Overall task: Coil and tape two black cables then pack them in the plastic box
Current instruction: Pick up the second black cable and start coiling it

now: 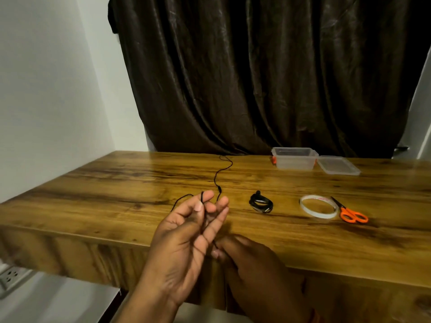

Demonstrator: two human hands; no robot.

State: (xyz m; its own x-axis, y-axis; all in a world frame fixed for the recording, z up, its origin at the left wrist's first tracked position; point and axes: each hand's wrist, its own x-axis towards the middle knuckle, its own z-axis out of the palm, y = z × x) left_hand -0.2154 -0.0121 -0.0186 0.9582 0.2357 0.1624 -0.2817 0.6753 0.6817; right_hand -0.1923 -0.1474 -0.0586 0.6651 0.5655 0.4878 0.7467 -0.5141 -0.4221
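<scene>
A thin black cable [219, 173] trails across the wooden table [116, 183] from the far edge toward me. My left hand [184, 238] is raised palm-up above the near edge, with the cable looped over its thumb and fingers. My right hand [251, 259] sits just below and to the right, pinching the same cable at its fingertips. A second black cable [260, 203], coiled into a small bundle, lies on the table to the right of my hands. The clear plastic box [294, 158] stands open at the far right, its lid [338, 165] flat beside it.
A roll of clear tape [318, 207] lies right of the coiled bundle, with orange-handled scissors [349, 212] touching its right side. A dark curtain [256, 78] hangs behind the table. A wall socket [11, 276] is at lower left, below the table edge.
</scene>
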